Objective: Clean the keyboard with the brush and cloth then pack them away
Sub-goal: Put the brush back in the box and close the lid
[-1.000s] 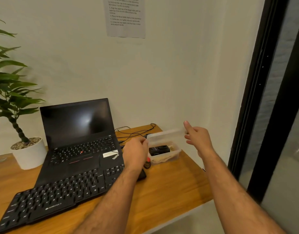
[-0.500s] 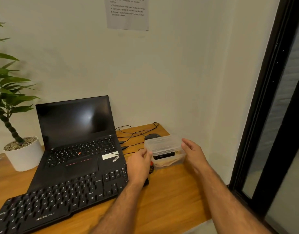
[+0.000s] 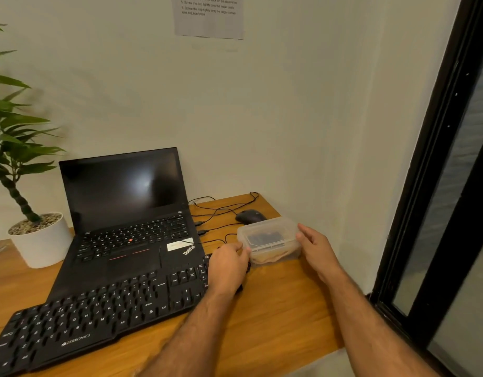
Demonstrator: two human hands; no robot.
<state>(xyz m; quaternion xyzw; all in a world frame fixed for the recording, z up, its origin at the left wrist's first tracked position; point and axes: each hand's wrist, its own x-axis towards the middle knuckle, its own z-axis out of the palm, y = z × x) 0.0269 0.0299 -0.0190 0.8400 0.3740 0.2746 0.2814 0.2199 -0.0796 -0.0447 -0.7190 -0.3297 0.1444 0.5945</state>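
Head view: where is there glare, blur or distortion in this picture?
Head view: a soft white glare sits on the dark laptop screen; the wide lens bends the black door frame; the wall notice is blurred; contents of the plastic box look hazy.

- Soft, even indoor light, a little dim, with a greenish-yellow cast on the wall (image 3: 289, 118).
- A pale glare patch sits on the dark laptop screen (image 3: 145, 183).
- Faint shadows lie under the forearms on the table (image 3: 283, 317).
- Wide-angle bending tilts the window frame (image 3: 436, 164); fine detail is soft and slightly smeared.
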